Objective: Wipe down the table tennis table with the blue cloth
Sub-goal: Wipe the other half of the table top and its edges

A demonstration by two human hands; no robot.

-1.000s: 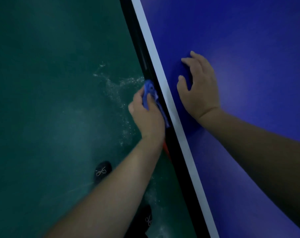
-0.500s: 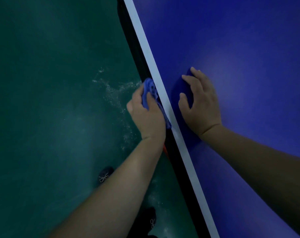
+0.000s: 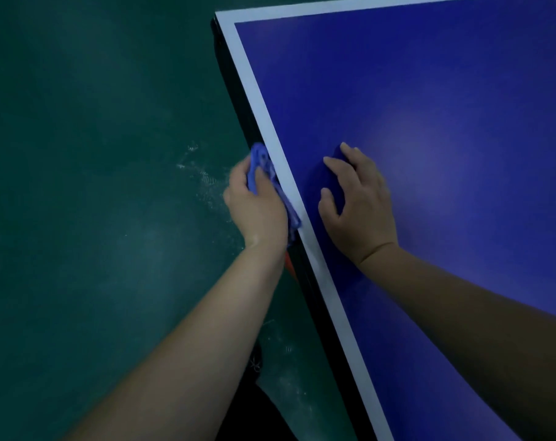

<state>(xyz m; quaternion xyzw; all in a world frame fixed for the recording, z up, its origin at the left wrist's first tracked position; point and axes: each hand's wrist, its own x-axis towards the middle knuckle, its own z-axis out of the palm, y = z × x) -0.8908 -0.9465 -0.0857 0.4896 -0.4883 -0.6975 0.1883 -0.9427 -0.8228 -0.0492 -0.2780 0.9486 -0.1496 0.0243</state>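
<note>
blue cloth (image 3: 261, 173) bunched in left hand (image 3: 257, 208) — against table (image 3: 429, 90) edge

Left hand (image 3: 259, 206): fingers curled round a bunched cloth (image 3: 264, 168), thumb on top, wrist straight, forearm bare and reaching forward from lower left. Right hand (image 3: 359, 205): palm down on the worktop (image 3: 445, 106), fingers bent with tips pressing, thumb spread toward the left hand. Right forearm bare, entering from lower right. Hands near, apart.
</note>
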